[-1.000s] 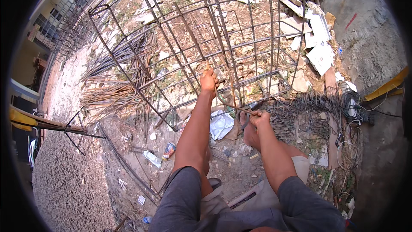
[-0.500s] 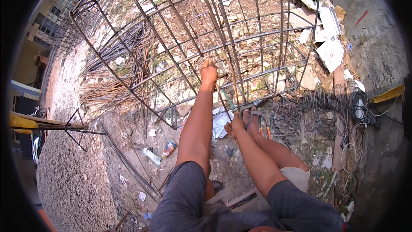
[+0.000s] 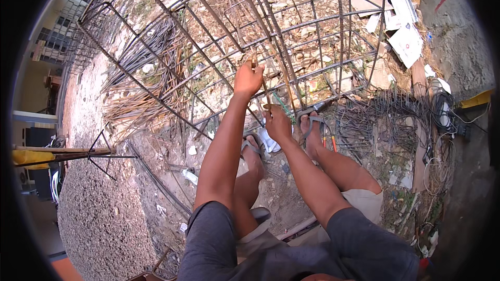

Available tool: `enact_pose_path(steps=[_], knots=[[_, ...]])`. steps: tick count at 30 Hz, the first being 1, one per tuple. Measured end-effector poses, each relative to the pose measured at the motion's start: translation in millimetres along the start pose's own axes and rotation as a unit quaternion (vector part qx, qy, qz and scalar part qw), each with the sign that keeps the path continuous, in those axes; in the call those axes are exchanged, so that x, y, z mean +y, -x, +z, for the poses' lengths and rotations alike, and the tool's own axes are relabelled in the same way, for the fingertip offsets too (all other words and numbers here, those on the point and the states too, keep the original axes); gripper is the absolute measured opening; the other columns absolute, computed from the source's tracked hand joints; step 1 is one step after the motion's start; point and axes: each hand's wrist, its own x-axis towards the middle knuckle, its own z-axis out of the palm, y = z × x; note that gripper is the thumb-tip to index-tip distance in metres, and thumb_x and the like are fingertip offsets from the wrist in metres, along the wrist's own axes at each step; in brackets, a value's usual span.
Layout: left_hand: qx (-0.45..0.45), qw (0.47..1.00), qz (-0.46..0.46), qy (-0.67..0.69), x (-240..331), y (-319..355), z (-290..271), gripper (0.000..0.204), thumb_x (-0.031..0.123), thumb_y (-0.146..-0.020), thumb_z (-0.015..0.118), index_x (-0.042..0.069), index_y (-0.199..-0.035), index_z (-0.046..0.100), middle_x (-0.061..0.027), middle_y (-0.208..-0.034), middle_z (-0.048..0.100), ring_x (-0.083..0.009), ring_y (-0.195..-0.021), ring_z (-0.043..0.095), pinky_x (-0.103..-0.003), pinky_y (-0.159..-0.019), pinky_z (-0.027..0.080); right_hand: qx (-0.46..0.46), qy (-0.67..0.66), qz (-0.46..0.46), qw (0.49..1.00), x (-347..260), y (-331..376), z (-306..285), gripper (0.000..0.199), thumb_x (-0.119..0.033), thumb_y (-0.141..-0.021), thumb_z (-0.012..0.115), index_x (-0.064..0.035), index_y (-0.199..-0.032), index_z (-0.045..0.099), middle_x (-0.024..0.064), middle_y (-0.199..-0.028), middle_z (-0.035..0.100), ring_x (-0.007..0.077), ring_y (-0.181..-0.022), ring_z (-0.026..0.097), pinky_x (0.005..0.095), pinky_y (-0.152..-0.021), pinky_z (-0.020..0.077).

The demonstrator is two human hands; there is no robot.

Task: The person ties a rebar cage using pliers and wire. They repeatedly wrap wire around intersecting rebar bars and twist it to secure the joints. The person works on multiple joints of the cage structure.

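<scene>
A cage of dark steel reinforcing bars (image 3: 170,11) stretches across the far side of the ground in front of me. My left hand (image 3: 249,79) is closed round a thin steel rod (image 3: 266,92) by the cage's near bars. Lower and to its right, my right hand (image 3: 278,124) has its fingers bent round the same rod's lower part. The rod slants between the two hands; its ends are hard to make out. A long brownish bar (image 3: 286,84) of the cage stands just right of my hands.
Loose rods (image 3: 151,80) lie piled at left, beyond a gravel heap (image 3: 99,205). Tangled tie wire (image 3: 383,117) and pliers with orange handles (image 3: 334,143) are by my right foot (image 3: 311,138). Broken white boards (image 3: 406,44) lie far right. A tripod-like rod piece (image 3: 97,152) juts at left.
My right hand has come up and left along the rod, closer to my left hand. My left foot has come into view beneath my arms. The view has shifted slightly.
</scene>
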Motion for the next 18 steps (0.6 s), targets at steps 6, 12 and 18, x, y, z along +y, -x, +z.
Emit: enact_pose_path(steps=[6, 12, 18], knots=[[-0.097, 0.975, 0.139, -0.145, -4.8, 56.6, -59.9, 0.051, 0.023, -0.086, 0.066, -0.003, -0.129, 0.057, -0.0255, -0.126, 0.061, -0.0392, -0.116, 0.059, -0.043, -0.1, 0.047, 0.002, -0.004, -0.012, 1.0, -8.1, -1.0, -12.9, 0.022, -0.017, -0.092, 0.06, -0.0065, -0.111, 0.068, 0.021, -0.105, 0.068, 0.0402, -0.094, 0.066, 0.0473, -0.081, 0.051], [-0.272, 0.93, 0.123, -0.214, -2.5, 59.1, -18.9, 0.069, 0.046, -0.076, 0.073, -0.006, -0.119, 0.058, -0.0274, -0.125, 0.06, -0.0424, -0.117, 0.057, -0.043, -0.1, 0.048, -0.005, 0.065, -0.037, 0.997, 7.7, -5.5, -28.8, 0.023, -0.022, -0.095, 0.057, -0.011, -0.112, 0.067, 0.0153, -0.103, 0.067, 0.0396, -0.094, 0.064, 0.0502, -0.081, 0.0503], [-0.254, 0.952, 0.085, -0.148, -37.9, 60.6, -6.5, 0.072, 0.052, -0.083, 0.071, -0.004, -0.125, 0.058, -0.0311, -0.118, 0.062, -0.0434, -0.113, 0.059, -0.046, -0.096, 0.047, -0.044, 0.015, -0.017, 0.999, -5.5, -3.8, -37.8, 0.02, -0.023, -0.095, 0.058, -0.0109, -0.109, 0.067, 0.0196, -0.098, 0.067, 0.0415, -0.092, 0.064, 0.0497, -0.078, 0.0495]])
